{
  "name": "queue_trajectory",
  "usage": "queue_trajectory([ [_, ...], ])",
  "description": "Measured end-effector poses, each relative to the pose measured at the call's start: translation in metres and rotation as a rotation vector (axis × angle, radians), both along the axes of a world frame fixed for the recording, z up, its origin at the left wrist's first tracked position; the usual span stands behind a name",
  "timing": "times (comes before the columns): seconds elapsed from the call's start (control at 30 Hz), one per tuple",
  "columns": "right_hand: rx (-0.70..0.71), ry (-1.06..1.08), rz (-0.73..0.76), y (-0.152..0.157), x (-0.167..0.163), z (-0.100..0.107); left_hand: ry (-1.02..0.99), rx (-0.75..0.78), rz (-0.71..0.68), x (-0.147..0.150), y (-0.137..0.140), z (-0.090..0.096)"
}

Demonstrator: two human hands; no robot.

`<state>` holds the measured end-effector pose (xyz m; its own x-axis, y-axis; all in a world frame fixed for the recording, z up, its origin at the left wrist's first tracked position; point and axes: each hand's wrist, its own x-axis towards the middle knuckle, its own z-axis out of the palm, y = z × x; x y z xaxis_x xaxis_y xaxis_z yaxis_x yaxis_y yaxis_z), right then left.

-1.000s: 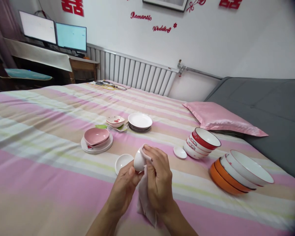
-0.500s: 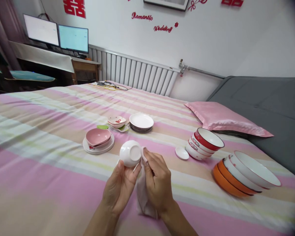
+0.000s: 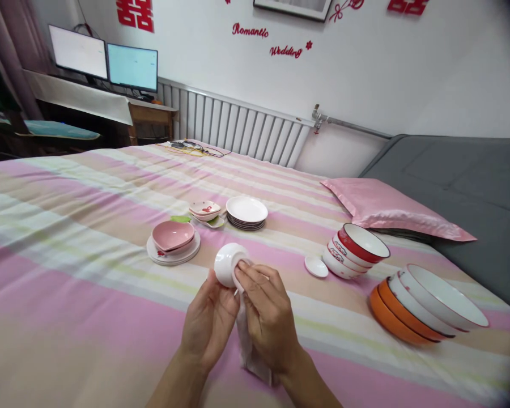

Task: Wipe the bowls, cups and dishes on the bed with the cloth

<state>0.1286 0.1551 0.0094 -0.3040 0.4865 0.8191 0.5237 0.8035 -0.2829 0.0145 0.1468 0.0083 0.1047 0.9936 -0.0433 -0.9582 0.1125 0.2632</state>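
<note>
The left hand (image 3: 210,317), half curled, grips the small white bowl (image 3: 225,263) from below, thumb on the near left side; the bowl is tipped, foot toward the right, apparently to present its outside to the cloth (image 3: 253,351). The right hand (image 3: 267,311) is bent over that cloth, fingers pressing it against the foot while the loose end hangs below; the left hand's hold presumably steadies the bowl against this pressure. Farther left, a pink dish (image 3: 173,234) sits on plates (image 3: 192,252), the broader pieces making a stable base. Far of the hands, a plate stack (image 3: 247,209) stands beside small dishes (image 3: 205,208). At right, red-rimmed bowls (image 3: 344,258) and orange bowls (image 3: 393,317) are grouped in nests, seemingly by size, on the striped sheet (image 3: 89,351).
</note>
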Motion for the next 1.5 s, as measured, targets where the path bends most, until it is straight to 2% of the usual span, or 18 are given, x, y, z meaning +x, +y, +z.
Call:
queue_trajectory([
  [0.1,0.028,-0.022,-0.020,0.001,0.001,-0.002,0.017,-0.010,0.008,0.004,-0.001,0.000],
  [0.37,0.036,-0.056,-0.189,0.002,0.006,-0.001,0.095,-0.053,0.010,0.006,0.000,0.001],
  [0.5,0.013,-0.090,-0.125,0.002,0.005,0.003,0.005,-0.059,0.037,0.002,0.003,-0.001],
  [0.63,0.029,-0.110,-0.006,0.000,0.002,0.004,-0.035,-0.150,0.067,0.002,0.004,-0.002],
  [0.7,0.030,-0.096,-0.013,0.000,0.001,0.004,-0.012,-0.171,0.051,0.005,0.004,-0.002],
  [0.83,-0.037,-0.057,-0.078,0.001,0.003,0.003,0.075,-0.112,0.022,0.010,0.003,0.001],
  [0.93,-0.186,0.023,0.018,0.001,0.008,0.006,0.134,-0.091,0.087,0.007,0.005,0.002],
  [1.0,-0.394,0.132,0.150,0.002,0.012,0.009,0.174,-0.084,0.156,0.003,0.007,0.002],
  [1.07,-0.647,0.351,0.211,0.004,0.017,0.010,0.255,-0.068,0.228,0.000,0.006,0.000],
  [1.17,-0.979,0.771,0.206,0.009,0.021,0.008,0.523,0.016,0.286,-0.002,0.003,-0.006],
  [1.23,-1.147,0.921,0.292,0.011,0.022,0.007,0.740,0.143,0.279,-0.001,0.000,-0.010],
  [1.3,-1.246,0.935,0.403,0.011,0.020,0.008,0.926,0.280,0.280,0.000,-0.002,-0.012],
  [1.37,-1.249,0.887,0.446,0.010,0.019,0.009,1.063,0.364,0.305,0.001,-0.003,-0.012],
  [1.43,-1.245,0.847,0.455,0.009,0.017,0.009,1.145,0.376,0.358,0.001,-0.004,-0.009],
  [1.5,-1.298,0.853,0.489,0.009,0.015,0.008,1.165,0.338,0.456,-0.001,-0.004,-0.006],
])
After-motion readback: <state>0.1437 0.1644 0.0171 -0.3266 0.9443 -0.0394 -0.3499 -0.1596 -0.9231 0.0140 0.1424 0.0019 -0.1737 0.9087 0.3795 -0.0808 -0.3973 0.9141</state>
